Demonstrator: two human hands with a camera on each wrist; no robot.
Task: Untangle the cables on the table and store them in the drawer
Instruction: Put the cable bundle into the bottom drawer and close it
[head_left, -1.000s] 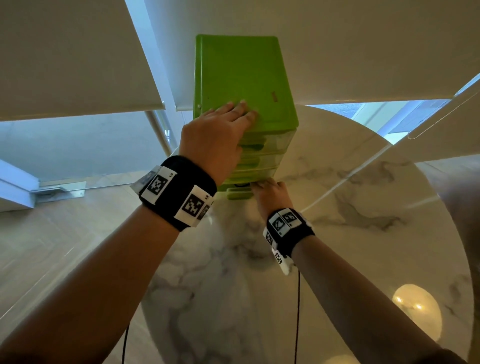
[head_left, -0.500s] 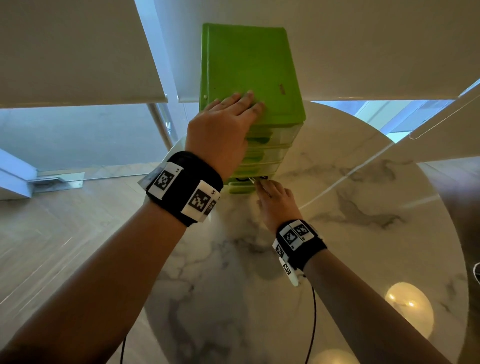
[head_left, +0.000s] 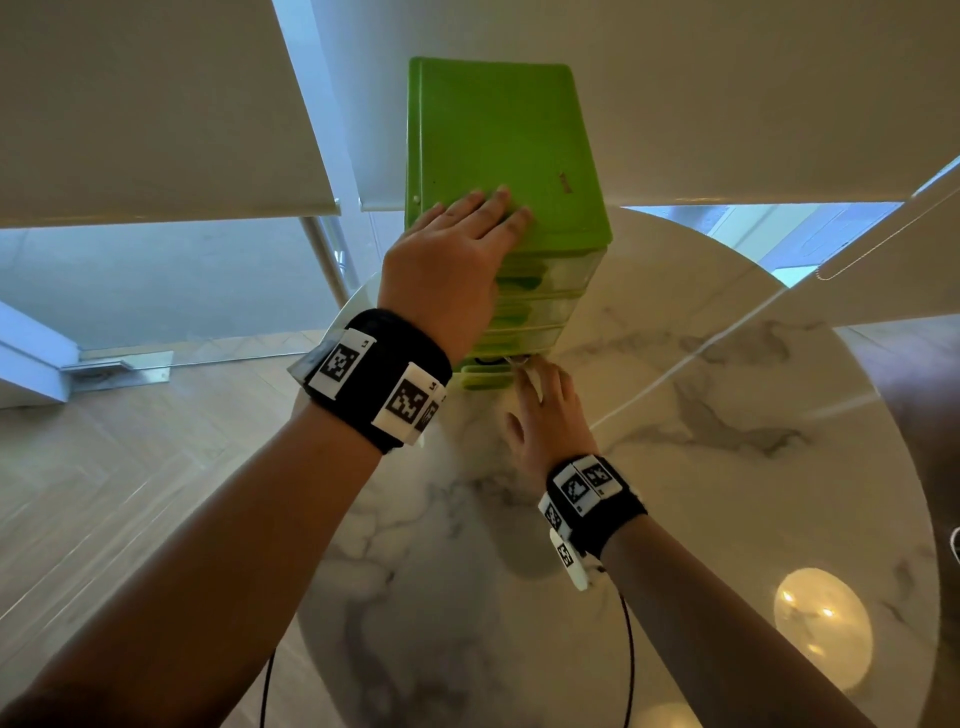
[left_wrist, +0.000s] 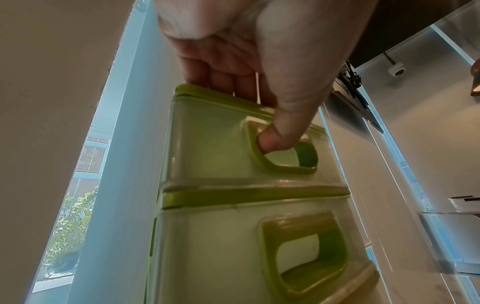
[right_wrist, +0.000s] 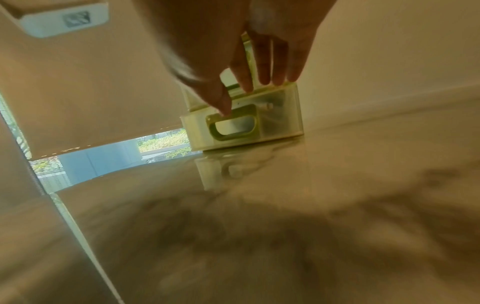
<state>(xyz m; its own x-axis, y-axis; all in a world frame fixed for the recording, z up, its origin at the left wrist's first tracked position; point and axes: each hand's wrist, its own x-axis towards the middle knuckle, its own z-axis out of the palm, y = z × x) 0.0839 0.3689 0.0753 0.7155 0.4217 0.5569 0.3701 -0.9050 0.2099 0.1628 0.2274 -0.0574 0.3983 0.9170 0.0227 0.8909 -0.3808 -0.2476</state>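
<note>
A green drawer unit (head_left: 498, 130) stands at the far side of the round marble table (head_left: 675, 519). My left hand (head_left: 457, 260) lies flat on its top, and the thumb (left_wrist: 280, 131) presses into the handle recess of the top drawer (left_wrist: 213, 148). The bottom drawer (head_left: 485, 376) sticks out a little. A black cable loop (head_left: 491, 359) and a white plug (right_wrist: 267, 106) show inside it. My right hand (head_left: 545, 415) has straight fingers (right_wrist: 262, 67) touching the upper rim of that drawer (right_wrist: 280, 119), its thumb at the handle opening.
The unit stands near the table's far edge, close to roller blinds (head_left: 156, 104) and a window. A thin clear blind wand (head_left: 883, 228) hangs over the right side. The table's left edge (head_left: 332, 519) drops to wooden floor (head_left: 130, 467). A lamp reflection (head_left: 821, 634) glows near right.
My right hand has drawn back slightly from the bottom drawer's front and its fingers have straightened. The left hand has stayed on top of the unit.
</note>
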